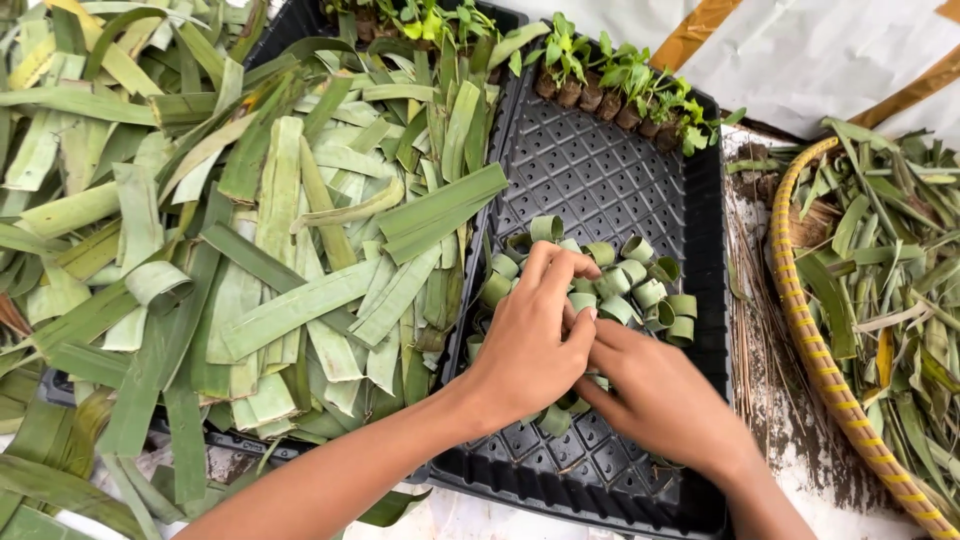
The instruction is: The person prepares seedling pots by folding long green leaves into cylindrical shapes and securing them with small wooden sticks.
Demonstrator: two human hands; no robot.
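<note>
Dozens of rolled leaf rings (pixel 610 285) sit mid black tray (pixel 610 170), directly ahead of both my hands. My left hand (pixel 530 340) pinches one ring; right hand (pixel 655 395) just under it, fingers loosely closed, contents hidden. Cut leaf strips (pixel 290 250) lie left.

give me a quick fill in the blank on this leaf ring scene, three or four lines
1. Both hands work among the leaf rings in a ____ tray.
2. The cut leaf strips lie to the ____ of the rings.
3. Seedlings line the tray's ____ edge.
4. The basket rim is ____.

Missing words: black; left; far; yellow
</note>
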